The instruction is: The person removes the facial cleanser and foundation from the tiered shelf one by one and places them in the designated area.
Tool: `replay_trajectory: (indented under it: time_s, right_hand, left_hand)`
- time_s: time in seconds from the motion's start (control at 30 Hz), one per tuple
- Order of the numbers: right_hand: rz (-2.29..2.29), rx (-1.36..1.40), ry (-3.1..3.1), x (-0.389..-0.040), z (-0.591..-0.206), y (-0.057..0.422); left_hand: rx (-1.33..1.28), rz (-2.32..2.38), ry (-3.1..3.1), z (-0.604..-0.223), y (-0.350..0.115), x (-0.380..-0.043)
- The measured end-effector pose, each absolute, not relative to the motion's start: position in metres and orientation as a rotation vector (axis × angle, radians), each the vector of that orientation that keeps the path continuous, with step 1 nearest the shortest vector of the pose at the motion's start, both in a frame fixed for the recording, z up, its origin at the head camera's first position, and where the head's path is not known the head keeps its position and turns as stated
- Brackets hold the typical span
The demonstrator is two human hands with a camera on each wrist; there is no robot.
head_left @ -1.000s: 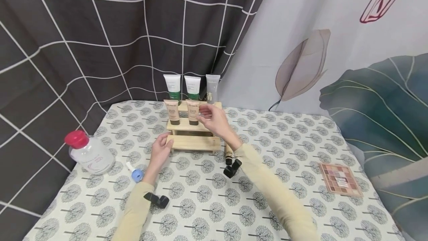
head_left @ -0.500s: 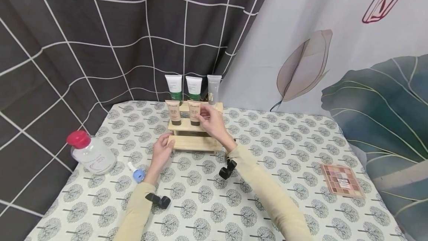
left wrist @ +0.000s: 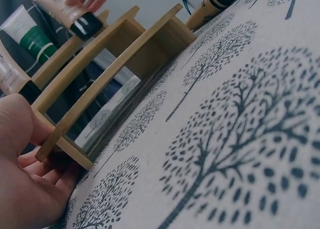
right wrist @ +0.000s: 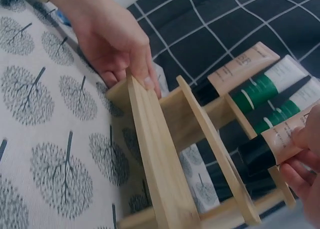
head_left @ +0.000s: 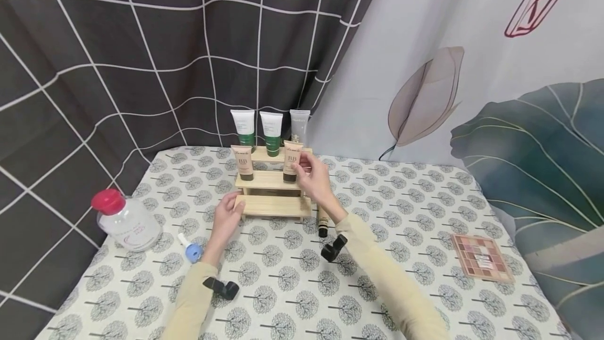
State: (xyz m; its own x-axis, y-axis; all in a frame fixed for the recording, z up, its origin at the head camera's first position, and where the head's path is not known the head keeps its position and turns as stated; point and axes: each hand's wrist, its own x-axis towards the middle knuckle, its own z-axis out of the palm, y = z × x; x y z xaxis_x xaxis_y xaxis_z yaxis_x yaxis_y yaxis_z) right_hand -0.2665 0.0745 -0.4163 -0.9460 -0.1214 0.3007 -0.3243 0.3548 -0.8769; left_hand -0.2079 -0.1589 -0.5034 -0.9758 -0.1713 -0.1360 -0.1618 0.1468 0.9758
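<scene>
A three-step wooden stand point(head_left: 273, 205) stands towards the back of the table. My left hand point(head_left: 227, 216) grips the left end of its lowest step, thumb on top and fingers beneath. My right hand point(head_left: 315, 177) pinches a beige BB cream tube point(head_left: 290, 161) by its right side, at the right of the middle step. In the right wrist view, the black cap point(right wrist: 256, 154) of that tube is close over the step. A second BB cream tube point(head_left: 243, 161) stands at the left of this step. Behind, two white-and-green tubes point(head_left: 272, 133) and a grey tube point(head_left: 300, 122) stand on the top step.
A clear bottle with a red cap point(head_left: 108, 202) and a small blue-and-white item point(head_left: 193, 252) are on the left. A tan tube with a black cap point(head_left: 323, 223) lies right of the stand, beside my right forearm. An eyeshadow palette point(head_left: 482, 257) lies far right.
My right hand has taken hold of the right BB cream tube and shifted it rightward, from the middle of the step to its right part. The left hand stays on the stand.
</scene>
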Motion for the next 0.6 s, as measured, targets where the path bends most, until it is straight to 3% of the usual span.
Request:
replay_trajectory:
  time_s: [0.6]
  right_hand:
    - [1.648, 0.155, -2.387, -0.254, -0.419, 0.130]
  left_hand:
    - [0.384, -1.974, -2.407, -0.501, -0.157, -0.209]
